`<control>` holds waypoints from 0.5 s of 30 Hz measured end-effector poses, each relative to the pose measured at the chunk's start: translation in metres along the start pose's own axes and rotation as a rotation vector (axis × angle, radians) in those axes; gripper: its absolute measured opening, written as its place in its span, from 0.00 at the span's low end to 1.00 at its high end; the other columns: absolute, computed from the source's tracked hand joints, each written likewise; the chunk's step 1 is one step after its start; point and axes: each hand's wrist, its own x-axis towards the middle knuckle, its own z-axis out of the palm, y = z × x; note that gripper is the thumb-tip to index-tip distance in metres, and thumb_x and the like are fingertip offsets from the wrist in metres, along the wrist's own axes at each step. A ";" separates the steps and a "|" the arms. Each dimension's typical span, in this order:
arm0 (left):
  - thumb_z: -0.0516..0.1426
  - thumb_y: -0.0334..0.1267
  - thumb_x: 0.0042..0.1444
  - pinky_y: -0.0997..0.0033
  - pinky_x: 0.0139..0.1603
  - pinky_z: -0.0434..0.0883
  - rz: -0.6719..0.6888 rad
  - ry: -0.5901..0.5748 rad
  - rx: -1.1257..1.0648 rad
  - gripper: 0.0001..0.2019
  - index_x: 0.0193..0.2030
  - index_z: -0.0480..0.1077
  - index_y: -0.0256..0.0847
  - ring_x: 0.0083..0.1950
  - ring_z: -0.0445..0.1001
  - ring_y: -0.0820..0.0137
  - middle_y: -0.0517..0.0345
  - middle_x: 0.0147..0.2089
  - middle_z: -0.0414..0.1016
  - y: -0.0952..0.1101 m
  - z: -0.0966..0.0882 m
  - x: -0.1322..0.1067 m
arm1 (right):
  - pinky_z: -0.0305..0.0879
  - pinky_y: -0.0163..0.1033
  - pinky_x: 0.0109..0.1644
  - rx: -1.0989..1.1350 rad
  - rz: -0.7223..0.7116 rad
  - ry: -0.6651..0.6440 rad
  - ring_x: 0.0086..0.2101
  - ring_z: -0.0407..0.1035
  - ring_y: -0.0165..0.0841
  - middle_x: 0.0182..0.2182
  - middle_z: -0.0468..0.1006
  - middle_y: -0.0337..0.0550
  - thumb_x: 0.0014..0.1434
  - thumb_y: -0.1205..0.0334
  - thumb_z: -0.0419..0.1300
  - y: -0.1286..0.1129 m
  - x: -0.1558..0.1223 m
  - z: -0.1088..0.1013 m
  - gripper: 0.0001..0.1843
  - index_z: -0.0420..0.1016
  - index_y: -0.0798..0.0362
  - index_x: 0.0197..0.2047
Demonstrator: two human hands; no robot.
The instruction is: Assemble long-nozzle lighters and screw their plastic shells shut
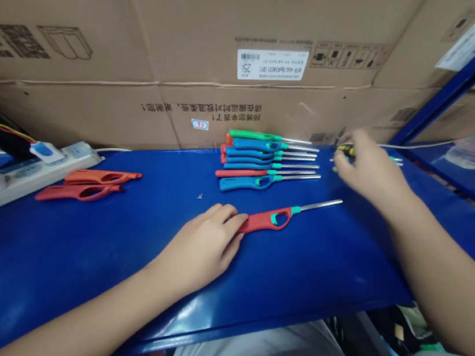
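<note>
My left hand [210, 237] is closed on the handle end of a red gas lighter [265, 221], which lies on the blue table with its metal tube pointing right. The lighter has a turquoise trigger and collar. At the right, my right hand [369, 163], blurred by motion, is closed on a screwdriver with a yellow and black handle [346, 151]. Most of that tool is hidden by the fingers. Behind the red lighter lies a row of several lighters [256, 155] in blue, red and green, tubes also to the right. Small screws [199, 196] lie left of the row.
Two orange-red handle shells [85, 186] lie at the left, near a white power strip [29, 173] with plugs. Large cardboard boxes [202, 77] stand along the back edge of the blue table [320, 272]. A blue metal frame [432, 97] and plastic bags are at the right.
</note>
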 end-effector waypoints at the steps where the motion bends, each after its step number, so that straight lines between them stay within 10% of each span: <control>1: 0.48 0.34 0.70 0.54 0.51 0.76 0.005 -0.003 -0.008 0.18 0.61 0.69 0.36 0.52 0.74 0.57 0.44 0.53 0.74 0.001 0.000 -0.001 | 0.70 0.57 0.48 0.078 -0.045 0.094 0.49 0.73 0.54 0.50 0.76 0.60 0.66 0.56 0.51 -0.005 -0.004 -0.003 0.19 0.66 0.53 0.57; 5: 0.48 0.33 0.69 0.54 0.51 0.76 0.031 -0.021 -0.041 0.18 0.62 0.68 0.35 0.52 0.73 0.57 0.44 0.53 0.74 0.006 -0.001 -0.006 | 0.68 0.53 0.58 0.440 -0.362 0.233 0.54 0.71 0.46 0.54 0.74 0.53 0.69 0.57 0.51 -0.033 -0.026 0.003 0.16 0.67 0.49 0.57; 11: 0.48 0.32 0.69 0.54 0.51 0.76 0.067 -0.005 -0.046 0.16 0.59 0.70 0.35 0.50 0.73 0.57 0.45 0.50 0.74 0.008 0.003 -0.009 | 0.69 0.48 0.55 0.699 -0.753 -0.287 0.50 0.71 0.39 0.50 0.74 0.49 0.71 0.60 0.52 -0.077 -0.065 0.040 0.17 0.67 0.47 0.61; 15: 0.49 0.33 0.69 0.53 0.52 0.76 0.086 0.019 -0.035 0.15 0.57 0.72 0.34 0.51 0.72 0.56 0.45 0.51 0.74 0.007 0.007 -0.008 | 0.67 0.48 0.54 0.659 -0.806 -0.389 0.48 0.69 0.38 0.48 0.73 0.49 0.71 0.61 0.52 -0.087 -0.072 0.053 0.18 0.65 0.48 0.63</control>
